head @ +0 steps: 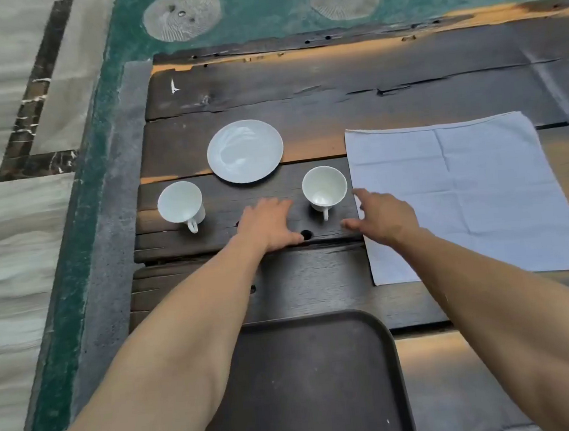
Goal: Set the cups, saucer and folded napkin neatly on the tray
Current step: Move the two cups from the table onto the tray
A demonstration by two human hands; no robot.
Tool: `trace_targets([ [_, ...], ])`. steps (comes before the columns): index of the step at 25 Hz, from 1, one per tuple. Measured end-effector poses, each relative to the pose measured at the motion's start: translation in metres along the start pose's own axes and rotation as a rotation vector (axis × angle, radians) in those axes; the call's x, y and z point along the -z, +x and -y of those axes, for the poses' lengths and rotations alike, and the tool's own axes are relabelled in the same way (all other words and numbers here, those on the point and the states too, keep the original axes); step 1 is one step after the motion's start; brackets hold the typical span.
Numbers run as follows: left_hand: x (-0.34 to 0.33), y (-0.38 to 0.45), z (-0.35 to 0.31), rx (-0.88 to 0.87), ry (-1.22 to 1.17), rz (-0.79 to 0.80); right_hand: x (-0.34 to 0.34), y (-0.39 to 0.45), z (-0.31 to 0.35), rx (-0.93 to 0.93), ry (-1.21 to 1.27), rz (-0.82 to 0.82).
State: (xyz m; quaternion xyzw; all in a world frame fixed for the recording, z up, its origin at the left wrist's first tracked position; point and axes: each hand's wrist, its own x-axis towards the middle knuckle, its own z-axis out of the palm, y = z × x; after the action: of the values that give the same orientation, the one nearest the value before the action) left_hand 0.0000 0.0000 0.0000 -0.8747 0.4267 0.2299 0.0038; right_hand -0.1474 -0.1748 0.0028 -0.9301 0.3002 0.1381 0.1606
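Note:
Two white cups stand upright on the dark wooden table, one at the left (180, 203) and one at the right (324, 187), handles toward me. A white saucer (245, 151) lies beyond and between them. A pale blue napkin (460, 196) is spread flat, unfolded, to the right. The dark tray (372, 331) sits nearest me, partly under my arms. My left hand (267, 224) rests palm down between the cups, holding nothing. My right hand (384, 215) hovers just right of the right cup, over the napkin's left edge, fingers apart.
The table's left edge (138, 207) runs beside a grey stone border and green water with round stepping stones (182, 14). Cracks and small holes (306, 234) mark the planks. Bare wood lies beyond the saucer and napkin.

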Motion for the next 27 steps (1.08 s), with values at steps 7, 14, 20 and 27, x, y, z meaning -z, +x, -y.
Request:
trace_targets([
  [7, 0.006, 0.053, -0.015, -0.025, -0.228, -0.074, 0.005, 0.044, 0.003, 0.056, 0.084, -0.019],
  [14, 0.002, 0.061, -0.019, -0.007, -0.287, -0.070, -0.004, 0.048, 0.009, 0.066, 0.168, -0.003],
  [20, 0.004, 0.025, -0.025, 0.017, -0.314, -0.080, 0.003, 0.011, 0.019, 0.069, 0.186, 0.000],
  [27, -0.003, -0.055, -0.043, 0.051, -0.296, -0.031, 0.005, -0.076, 0.033, 0.090, 0.173, 0.032],
])
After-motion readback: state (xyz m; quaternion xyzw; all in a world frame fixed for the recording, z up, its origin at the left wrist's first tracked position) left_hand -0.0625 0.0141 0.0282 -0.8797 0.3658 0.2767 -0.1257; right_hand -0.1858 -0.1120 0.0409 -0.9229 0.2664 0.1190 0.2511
